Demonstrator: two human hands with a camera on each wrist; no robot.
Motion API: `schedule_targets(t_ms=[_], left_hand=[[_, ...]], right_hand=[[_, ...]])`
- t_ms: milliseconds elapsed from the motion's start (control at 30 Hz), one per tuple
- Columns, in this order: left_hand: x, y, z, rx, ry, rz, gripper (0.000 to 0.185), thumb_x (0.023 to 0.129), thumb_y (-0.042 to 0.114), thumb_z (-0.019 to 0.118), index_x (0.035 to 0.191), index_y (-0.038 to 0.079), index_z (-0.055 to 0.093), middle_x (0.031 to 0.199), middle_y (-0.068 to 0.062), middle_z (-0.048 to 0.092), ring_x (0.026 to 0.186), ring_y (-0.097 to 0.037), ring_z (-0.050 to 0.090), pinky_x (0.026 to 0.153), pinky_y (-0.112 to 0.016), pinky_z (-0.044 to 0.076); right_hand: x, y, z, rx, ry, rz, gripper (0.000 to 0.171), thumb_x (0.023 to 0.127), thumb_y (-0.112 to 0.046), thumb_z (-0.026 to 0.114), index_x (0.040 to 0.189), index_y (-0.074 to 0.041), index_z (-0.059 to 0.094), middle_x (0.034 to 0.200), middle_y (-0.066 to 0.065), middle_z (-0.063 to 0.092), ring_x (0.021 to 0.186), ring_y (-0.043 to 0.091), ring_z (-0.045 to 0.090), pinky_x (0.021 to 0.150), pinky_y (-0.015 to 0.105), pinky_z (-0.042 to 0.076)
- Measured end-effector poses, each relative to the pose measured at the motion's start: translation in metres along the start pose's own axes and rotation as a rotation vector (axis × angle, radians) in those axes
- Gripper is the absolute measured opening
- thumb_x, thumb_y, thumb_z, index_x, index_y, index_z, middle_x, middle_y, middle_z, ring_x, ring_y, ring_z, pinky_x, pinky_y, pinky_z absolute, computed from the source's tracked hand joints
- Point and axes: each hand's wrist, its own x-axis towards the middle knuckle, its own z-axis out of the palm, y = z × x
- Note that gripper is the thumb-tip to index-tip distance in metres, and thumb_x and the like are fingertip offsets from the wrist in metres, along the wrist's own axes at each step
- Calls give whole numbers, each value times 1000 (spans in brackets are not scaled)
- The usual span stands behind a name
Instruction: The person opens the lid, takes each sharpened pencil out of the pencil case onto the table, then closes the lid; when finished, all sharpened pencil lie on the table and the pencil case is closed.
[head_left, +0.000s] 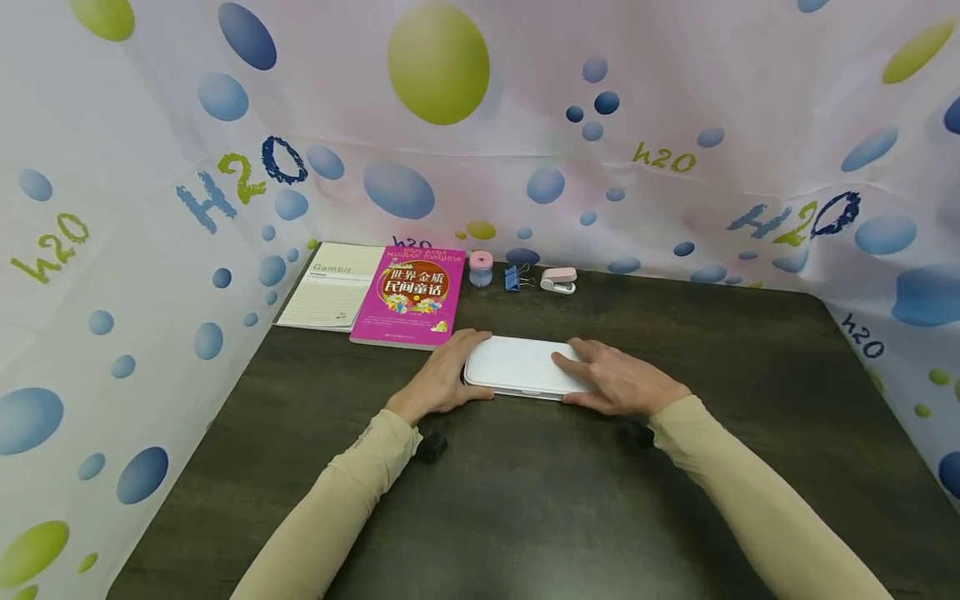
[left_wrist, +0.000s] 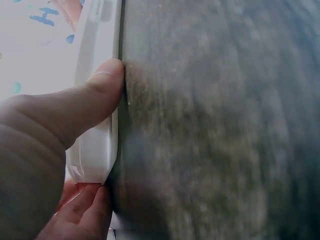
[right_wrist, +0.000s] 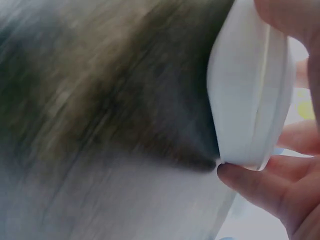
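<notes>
A white oblong case [head_left: 521, 364] with rounded corners, closed, lies flat at the dark table's middle in the head view. My left hand [head_left: 441, 377] grips its left end, thumb along the near edge and fingers round the far side. In the left wrist view, that thumb [left_wrist: 102, 87] presses on the side of the case. My right hand [head_left: 624, 379] holds the right end, one finger lying over the top and the thumb at the near edge. In the right wrist view, fingertips [right_wrist: 240, 175] reach round the end of the case.
Behind the case stand a small pink-and-blue cylinder [head_left: 481, 269], a blue binder clip [head_left: 513, 278] and a pink-and-white mini stapler [head_left: 558, 280]. A magenta book [head_left: 408, 321] overlaps a pale notebook [head_left: 326, 292] at the back left. A printed curtain [head_left: 517, 158] borders the table [head_left: 525, 500].
</notes>
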Motion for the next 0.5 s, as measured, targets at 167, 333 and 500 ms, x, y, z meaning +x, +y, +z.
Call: schedule_targets(t_ms=[167,333,500], left_hand=[[1,-4,-2,-7,9,20,90,76,36,88,148,7,42,145,-14,46,132,-28,44,113,-45,34],[2,-5,-5,-10,28,30,92,74,34,89,148,7,43,143,-14,47,131,-28,44,113,-45,34],[2,-4,-1,-20,29,23,93,73,33,90,148,6,43,141,-14,49,129,-28,46,112,-44,36]], right_hand=[[0,5,-2,-2,5,-44,58,98,-41,62,144,-8,53,127,22,55,103,34,64,83,45,57],[-2,7,-11,119,-10,-2,58,101,-41,57,149,-11,47,141,27,51,114,39,63,90,49,54],[-4,9,-12,204,-65,69,61,101,-50,51,151,-15,44,146,24,48,123,39,58,97,52,49]])
